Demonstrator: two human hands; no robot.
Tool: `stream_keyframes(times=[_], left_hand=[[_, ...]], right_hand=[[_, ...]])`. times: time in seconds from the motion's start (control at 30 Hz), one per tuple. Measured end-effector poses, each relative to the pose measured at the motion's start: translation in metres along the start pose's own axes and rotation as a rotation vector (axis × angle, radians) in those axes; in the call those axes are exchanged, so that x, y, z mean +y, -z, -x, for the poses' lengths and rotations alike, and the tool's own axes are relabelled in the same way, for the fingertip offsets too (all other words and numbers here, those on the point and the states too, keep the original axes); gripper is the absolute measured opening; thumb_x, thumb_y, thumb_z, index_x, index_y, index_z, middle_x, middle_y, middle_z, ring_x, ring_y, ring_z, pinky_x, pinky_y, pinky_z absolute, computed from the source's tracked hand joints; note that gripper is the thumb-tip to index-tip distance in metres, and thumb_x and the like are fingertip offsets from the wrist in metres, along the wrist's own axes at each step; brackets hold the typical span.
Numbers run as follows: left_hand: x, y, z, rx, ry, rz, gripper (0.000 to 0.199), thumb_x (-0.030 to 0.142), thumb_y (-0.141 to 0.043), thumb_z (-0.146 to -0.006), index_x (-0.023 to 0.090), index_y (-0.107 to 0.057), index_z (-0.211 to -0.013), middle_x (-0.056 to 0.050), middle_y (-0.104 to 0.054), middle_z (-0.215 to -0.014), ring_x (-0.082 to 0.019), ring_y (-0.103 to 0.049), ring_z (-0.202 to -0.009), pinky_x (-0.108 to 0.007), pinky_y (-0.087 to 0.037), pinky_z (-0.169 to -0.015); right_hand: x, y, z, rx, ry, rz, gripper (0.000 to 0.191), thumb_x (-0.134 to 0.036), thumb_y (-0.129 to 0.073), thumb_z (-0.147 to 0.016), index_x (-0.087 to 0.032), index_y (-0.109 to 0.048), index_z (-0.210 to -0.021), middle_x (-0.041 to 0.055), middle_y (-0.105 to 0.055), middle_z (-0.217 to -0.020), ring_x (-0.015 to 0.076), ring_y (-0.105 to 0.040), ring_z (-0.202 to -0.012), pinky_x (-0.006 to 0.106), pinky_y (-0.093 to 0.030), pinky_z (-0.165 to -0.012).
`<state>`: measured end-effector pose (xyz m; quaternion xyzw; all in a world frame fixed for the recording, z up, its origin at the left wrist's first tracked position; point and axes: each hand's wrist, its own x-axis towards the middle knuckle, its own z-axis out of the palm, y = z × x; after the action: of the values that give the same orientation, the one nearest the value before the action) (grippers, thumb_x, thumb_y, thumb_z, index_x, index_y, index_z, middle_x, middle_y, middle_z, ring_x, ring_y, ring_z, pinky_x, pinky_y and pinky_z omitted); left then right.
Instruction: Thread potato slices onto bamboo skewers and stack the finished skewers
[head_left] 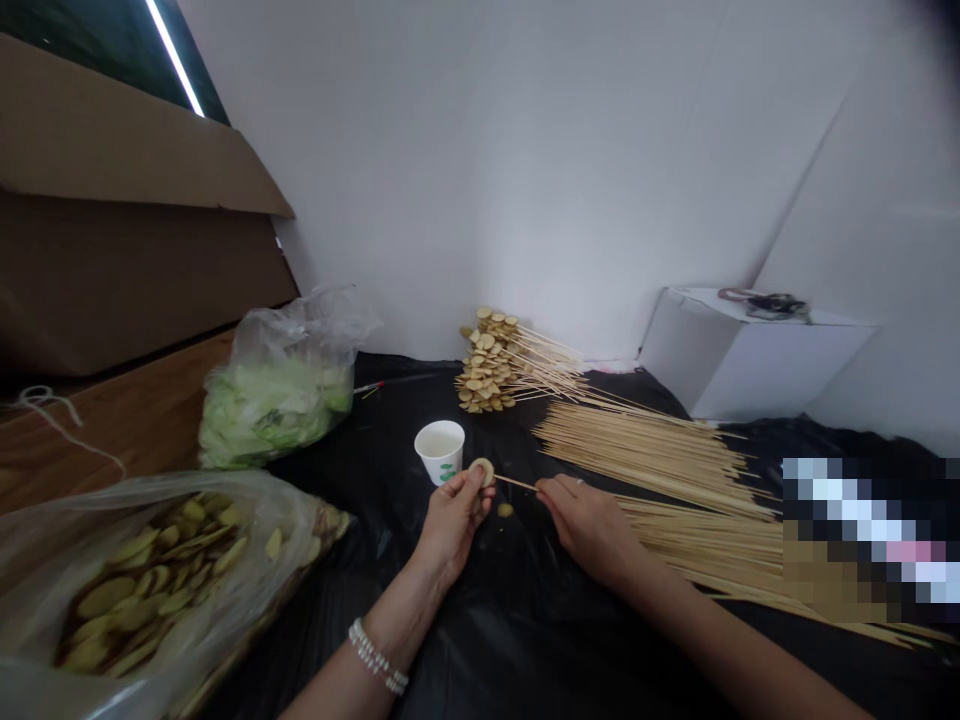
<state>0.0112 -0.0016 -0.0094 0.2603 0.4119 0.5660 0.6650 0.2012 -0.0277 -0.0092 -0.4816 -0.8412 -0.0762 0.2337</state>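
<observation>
Near the middle, my left hand (454, 515) pinches a pale round slice (486, 468) just in front of a white paper cup (440, 450). My right hand (581, 520) is closed around a thin wooden stick (516, 482), whose far end meets the slice. Beyond the cup lies a pile of skewered slices (487, 365), their sticks pointing right. Bare sticks (645, 445) lie in bundles behind and beside my right hand. One small slice (505, 510) rests on the black sheet (487, 640) between my hands.
At the lower left is an open plastic bag of slices (150, 600); behind it, a clear bag holds pale green pieces (274, 405). A cardboard box (127, 270) stands at the far left, a white box (750, 350) at the back right. A white wall (525, 180) closes the back.
</observation>
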Motion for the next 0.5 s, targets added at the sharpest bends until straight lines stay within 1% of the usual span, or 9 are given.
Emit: stream_keyframes(times=[0.13,0.27,0.4,0.5], left_hand=[[0.0023,0.0017,-0.0020,0.017,-0.024,0.011,0.032,0.032,-0.086,-0.054,0.010,-0.072,-0.072,-0.002,-0.066,-0.067,-0.004,-0.056,-0.056,-0.011,-0.047,-0.053],[0.0025,0.0009,-0.0013,0.025,-0.006,0.000,0.032,0.030,-0.087,-0.053,0.009,-0.072,-0.071,-0.003,-0.066,-0.066,-0.004,-0.056,-0.055,-0.011,-0.046,-0.051],[0.0013,0.0000,-0.0001,0.020,0.006,-0.011,0.029,0.028,-0.087,-0.054,0.009,-0.072,-0.071,-0.003,-0.067,-0.066,-0.004,-0.056,-0.054,-0.010,-0.046,-0.049],[0.0010,0.0003,-0.0001,0.015,0.022,-0.005,0.028,0.026,-0.087,-0.055,0.009,-0.071,-0.071,-0.003,-0.067,-0.066,-0.004,-0.056,-0.054,-0.010,-0.046,-0.049]], right_hand=[[0.0019,0.0030,-0.0003,0.016,-0.022,-0.029,0.022,-0.016,-0.039,-0.096,-0.017,-0.059,-0.087,0.0035,-0.059,-0.079,0.0165,-0.054,-0.076,0.026,-0.037,-0.067],[0.0033,0.0034,0.0001,0.051,0.007,-0.089,0.024,-0.013,-0.039,-0.094,-0.017,-0.059,-0.082,0.0036,-0.058,-0.076,0.0161,-0.052,-0.074,0.026,-0.036,-0.068],[0.0046,0.0028,0.0010,0.083,0.013,-0.087,0.024,-0.012,-0.038,-0.093,-0.017,-0.058,-0.079,0.0041,-0.058,-0.076,0.0162,-0.052,-0.074,0.026,-0.036,-0.067],[0.0052,0.0019,0.0018,0.036,0.000,-0.067,0.023,-0.013,-0.038,-0.094,-0.017,-0.058,-0.084,0.0035,-0.060,-0.076,0.0158,-0.054,-0.073,0.026,-0.035,-0.066]])
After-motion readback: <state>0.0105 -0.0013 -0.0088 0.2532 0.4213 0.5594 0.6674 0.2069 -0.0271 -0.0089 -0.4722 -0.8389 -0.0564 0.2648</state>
